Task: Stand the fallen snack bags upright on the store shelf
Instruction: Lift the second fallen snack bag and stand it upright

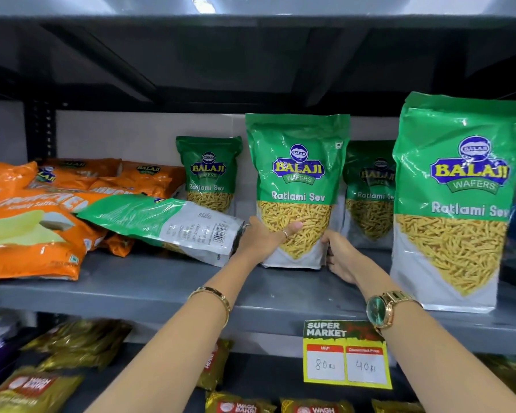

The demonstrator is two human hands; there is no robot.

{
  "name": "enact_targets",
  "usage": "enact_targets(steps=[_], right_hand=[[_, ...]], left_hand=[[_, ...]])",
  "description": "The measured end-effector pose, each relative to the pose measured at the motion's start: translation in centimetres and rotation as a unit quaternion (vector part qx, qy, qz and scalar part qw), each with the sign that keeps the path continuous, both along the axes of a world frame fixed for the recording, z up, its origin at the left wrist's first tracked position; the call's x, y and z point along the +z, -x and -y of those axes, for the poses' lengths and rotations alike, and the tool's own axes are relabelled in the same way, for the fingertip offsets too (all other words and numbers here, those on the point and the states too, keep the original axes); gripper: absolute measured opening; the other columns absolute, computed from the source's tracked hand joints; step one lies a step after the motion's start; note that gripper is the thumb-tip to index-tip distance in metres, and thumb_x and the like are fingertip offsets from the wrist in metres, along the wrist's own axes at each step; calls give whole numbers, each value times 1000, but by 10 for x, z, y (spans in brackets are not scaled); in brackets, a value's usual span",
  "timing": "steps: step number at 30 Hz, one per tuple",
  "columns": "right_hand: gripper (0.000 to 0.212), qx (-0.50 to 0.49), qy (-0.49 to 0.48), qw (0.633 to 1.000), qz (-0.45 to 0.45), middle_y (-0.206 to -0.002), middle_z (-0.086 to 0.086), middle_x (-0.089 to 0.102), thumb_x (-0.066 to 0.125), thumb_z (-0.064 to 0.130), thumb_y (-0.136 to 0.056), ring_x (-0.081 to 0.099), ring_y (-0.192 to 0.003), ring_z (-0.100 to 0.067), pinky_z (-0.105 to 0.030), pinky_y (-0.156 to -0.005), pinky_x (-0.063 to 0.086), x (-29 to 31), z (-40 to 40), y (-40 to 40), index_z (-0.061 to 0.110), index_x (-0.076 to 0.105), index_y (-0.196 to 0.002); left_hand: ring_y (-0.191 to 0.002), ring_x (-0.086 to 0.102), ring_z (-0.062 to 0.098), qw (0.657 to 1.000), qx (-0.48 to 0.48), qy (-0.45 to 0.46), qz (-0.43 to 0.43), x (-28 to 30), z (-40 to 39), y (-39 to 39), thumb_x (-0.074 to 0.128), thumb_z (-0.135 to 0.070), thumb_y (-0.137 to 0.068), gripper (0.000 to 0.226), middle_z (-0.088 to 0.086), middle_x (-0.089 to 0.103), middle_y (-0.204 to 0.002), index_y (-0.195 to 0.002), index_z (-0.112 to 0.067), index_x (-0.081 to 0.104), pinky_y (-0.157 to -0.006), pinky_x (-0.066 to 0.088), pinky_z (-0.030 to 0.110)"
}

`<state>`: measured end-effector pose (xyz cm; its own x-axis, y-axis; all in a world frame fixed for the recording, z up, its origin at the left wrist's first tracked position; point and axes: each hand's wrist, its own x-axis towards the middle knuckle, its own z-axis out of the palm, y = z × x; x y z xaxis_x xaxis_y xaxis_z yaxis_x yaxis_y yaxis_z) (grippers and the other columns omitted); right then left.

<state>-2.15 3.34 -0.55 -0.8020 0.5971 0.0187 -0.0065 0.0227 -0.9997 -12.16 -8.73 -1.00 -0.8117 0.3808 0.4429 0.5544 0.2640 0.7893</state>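
While both hands point(261, 239) clasp its base, green bag point(297, 189) upright, label forward

I'm looking at a shop aisle: grey metal shelf point(167, 290) stocked with branded snack bags point(298, 186), supermarket price tag point(346, 354) clipped near right.
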Motion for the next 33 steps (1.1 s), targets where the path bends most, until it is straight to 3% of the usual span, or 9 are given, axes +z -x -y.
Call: enact_targets(steps=[4, 9, 12, 16, 22, 25, 27, 30, 33], right_hand=[[22, 18, 5, 1000, -1, -76, -2, 50, 34, 13, -89, 46, -70, -14, -23, -61, 34, 0, 1, -6, 16, 43, -69], [23, 35, 6, 999, -13, -73, -2, 50, 37, 11, -88, 45, -65, -16, -24, -55, 34, -3, 1, -18, 16, 45, -67], [18, 33, 4, 999, -16, -73, -1, 44, 38, 13, -88, 41, -63, -16, -24, -55, 31, -6, -1, -26, 16, 47, -73], [22, 33, -10, 999, -7, -74, 1, 40, 41, 17, -86, 39, -65, -15, -26, -58, 29, -11, 0, -38, 22, 44, -66], [15, 21, -23, 1000, 4, -75, 3, 35, 45, 22, -83, 34, -65, -12, -25, -60, 29, -15, 7, -59, 21, 45, -67], [12, 11, -32, 999, 6, -94, -5, 43, 45, 24, -85, 42, -78, -20, -32, -78, 33, -14, 15, -65, 19, 51, -76], [16, -3, -48, 999, 8, -104, -6, 45, 45, 26, -88, 44, -92, -23, -32, -82, 32, -12, 21, -71, 13, 51, -96], [31, -54, -207, 977, -12, -94, -9, 49, 44, 25, -91, 46, -84, -22, -30, -71, 33, -13, 27, -78, 17, 43, -121], [44, -195, -384, 893, -132, -117, -19, 56, 49, 16, -89, 54, -97, -30, -31, -72, 35, -16, 36, -83, 6, 41, -130]], left_hand=[[-127, 39, 32, 999, -24, 40, 3, 1, 6, -5, 58, -74, -59, 116, 19, 34, -143, -136, 0, 12, -102, 34, 40], [-132, 32, 31, 996, -67, 46, 21, 3, 16, -17, 59, -73, -60, 116, 17, 26, -149, -138, -4, 6, -106, 30, 40], [-132, 31, 31, 997, -63, 44, 17, 2, 22, -28, 59, -72, -60, 117, 17, 24, -149, -138, -4, 4, -106, 30, 40], [-134, 28, 31, 997, -57, 46, 24, -1, 31, -43, 56, -74, -61, 117, 16, 20, -152, -140, -7, 2, -106, 29, 40], [-131, 33, 27, 997, -69, 16, 22, -3, 41, -64, 59, -70, -63, 108, 12, 28, -147, -138, -10, 8, -100, 29, 34], [-129, 35, 27, 998, -66, 10, 19, -4, 43, -71, 58, -71, -64, 107, 13, 31, -146, -137, -9, 11, -98, 31, 33], [-131, 33, 29, 998, -49, 31, 24, -5, 44, -75, 52, -74, -65, 107, 15, 28, -147, -137, -6, 11, -102, 30, 37], [-127, 38, 30, 999, -13, 17, 31, -3, 49, -78, 42, -78, -65, 106, 16, 34, -144, -136, -2, 22, -96, 32, 35], [-116, 49, 30, 993, 56, -99, 16, 4, 67, -71, 46, -69, -74, 82, 11, 53, -123, -124, -4, 44, -89, 37, 32]])
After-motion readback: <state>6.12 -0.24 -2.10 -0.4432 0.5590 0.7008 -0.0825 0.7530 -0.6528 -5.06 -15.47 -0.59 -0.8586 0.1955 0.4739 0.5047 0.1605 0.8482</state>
